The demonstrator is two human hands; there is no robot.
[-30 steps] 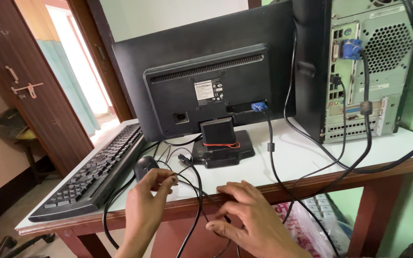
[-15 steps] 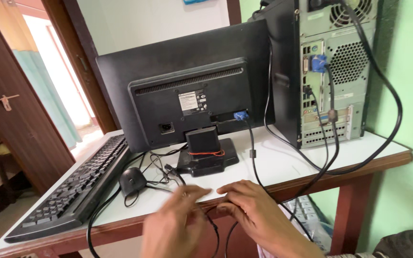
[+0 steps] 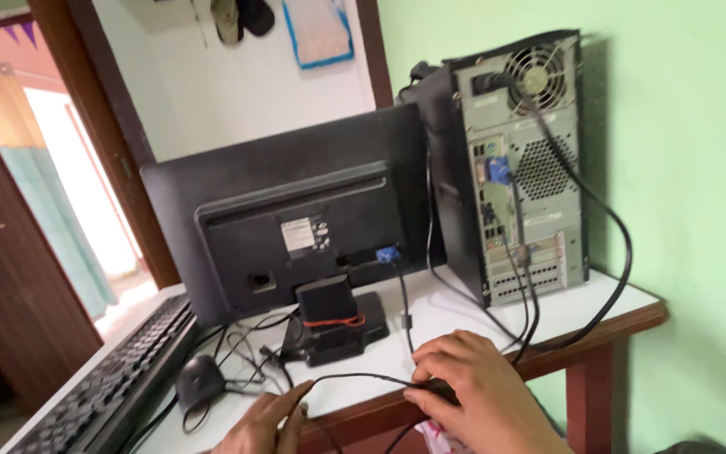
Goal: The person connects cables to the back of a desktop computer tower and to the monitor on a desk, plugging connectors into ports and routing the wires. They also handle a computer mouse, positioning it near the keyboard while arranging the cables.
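A thin black cable (image 3: 355, 378) stretches across the front edge of the white desk (image 3: 455, 315). My right hand (image 3: 476, 395) closes around one end of it, near the desk's front rim. My left hand (image 3: 262, 424) pinches the same cable further left, at the bottom of the view. Behind them stands a black monitor (image 3: 296, 227) seen from its back, on a black stand (image 3: 334, 332). A black mouse (image 3: 199, 378) lies just left of my left hand.
A grey computer tower (image 3: 518, 168) stands at the right with several cables plugged into its back and trailing over the desk. A black keyboard (image 3: 107, 382) lies at the left. A green wall is on the right; a brown door frame and open doorway are at the left.
The view has swung up and left, so the tower and monitor sit higher and more central. My hands have moved apart along the cable, the right one going right and the left one dropping low.
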